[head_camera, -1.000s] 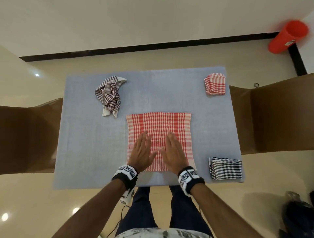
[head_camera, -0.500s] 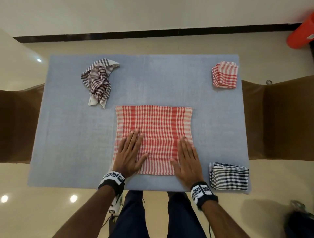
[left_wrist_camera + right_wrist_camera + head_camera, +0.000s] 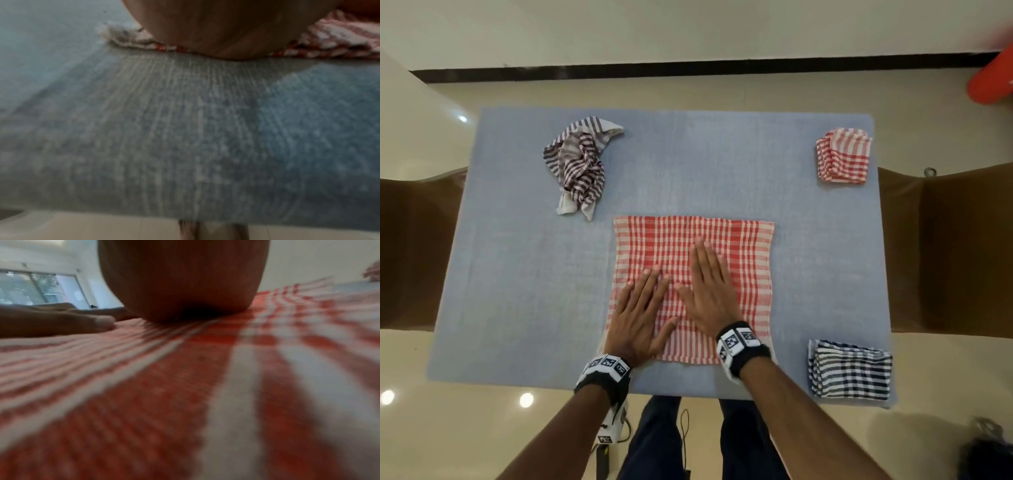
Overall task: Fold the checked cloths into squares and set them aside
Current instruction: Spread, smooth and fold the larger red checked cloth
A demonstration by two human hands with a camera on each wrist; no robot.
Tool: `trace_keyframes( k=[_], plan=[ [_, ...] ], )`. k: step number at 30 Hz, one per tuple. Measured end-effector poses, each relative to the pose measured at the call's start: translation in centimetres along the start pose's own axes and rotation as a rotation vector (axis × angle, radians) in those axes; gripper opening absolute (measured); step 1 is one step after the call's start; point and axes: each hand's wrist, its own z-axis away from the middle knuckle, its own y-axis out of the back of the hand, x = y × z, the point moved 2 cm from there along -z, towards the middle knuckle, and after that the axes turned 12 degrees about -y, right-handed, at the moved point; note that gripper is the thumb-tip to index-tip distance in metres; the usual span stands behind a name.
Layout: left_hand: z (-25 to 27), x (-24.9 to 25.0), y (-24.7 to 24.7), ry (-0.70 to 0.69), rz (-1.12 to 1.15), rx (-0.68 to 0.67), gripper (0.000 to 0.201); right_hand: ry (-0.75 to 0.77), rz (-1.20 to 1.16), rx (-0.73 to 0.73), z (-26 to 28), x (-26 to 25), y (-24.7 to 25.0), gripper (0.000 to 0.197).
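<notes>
A red-and-white checked cloth (image 3: 743,246) lies spread flat in the middle of the blue-grey table cover (image 3: 524,274). Both my hands lie flat on it, fingers straight. My left hand (image 3: 640,308) presses its near left part, close to the left edge. My right hand (image 3: 709,284) presses the middle, fingers pointing away from me. The right wrist view shows the red checks (image 3: 205,386) close up under the palm. In the left wrist view the cloth's near hem (image 3: 131,40) shows under the heel of my hand.
A crumpled maroon-striped cloth (image 3: 580,164) lies at the far left. A folded red checked square (image 3: 844,156) sits at the far right corner, a folded dark checked square (image 3: 851,370) at the near right corner. Brown chairs flank the table; a red object (image 3: 991,82) lies on the floor.
My hands slid apart to the cloth's near corners, then came back together. Now the right hand has moved inward and further up the cloth; the left stays near the left edge.
</notes>
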Motion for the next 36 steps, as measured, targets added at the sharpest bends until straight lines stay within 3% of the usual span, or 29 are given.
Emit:
trace_keyframes(
  k=[5, 9, 14, 19, 22, 25, 33, 36],
  plan=[
    [0.1, -0.2, -0.2, 0.007, 0.019, 0.001, 0.087, -0.172, -0.019, 0.113, -1.1, 6.6, 2.2, 0.079],
    [0.2, -0.4, -0.3, 0.009, 0.036, -0.001, 0.087, -0.336, -0.06, 0.104, -0.9, 7.3, 3.2, 0.084],
    [0.2, -0.3, -0.4, 0.022, 0.057, -0.012, 0.086, -0.129, -0.028, -0.033, -0.3, 3.8, 2.3, 0.082],
    [-5.1, 0.2, 1.6, -0.058, 0.064, 0.061, 0.079, -0.166, 0.082, -0.091, -0.5, 2.8, 1.0, 0.091],
    [-9.1, -1.1, 1.2, -0.073, 0.041, -0.006, 0.078, -0.158, 0.085, -0.112, -0.7, 3.1, 1.0, 0.089],
    [-9.3, -3.6, 0.3, -0.033, -0.004, -0.059, 0.078, -0.148, 0.079, -0.14, -0.8, 3.5, 0.9, 0.091],
    [-7.2, -10.7, 2.6, 0.226, 0.003, 0.032, 0.073, -0.149, 0.074, -0.227, -1.0, 3.7, 1.5, 0.093],
    [-7.1, -10.8, 2.3, 0.244, -0.005, 0.033, 0.072, -0.175, 0.024, -0.186, -1.4, 2.0, 3.1, 0.094]
  ],
)
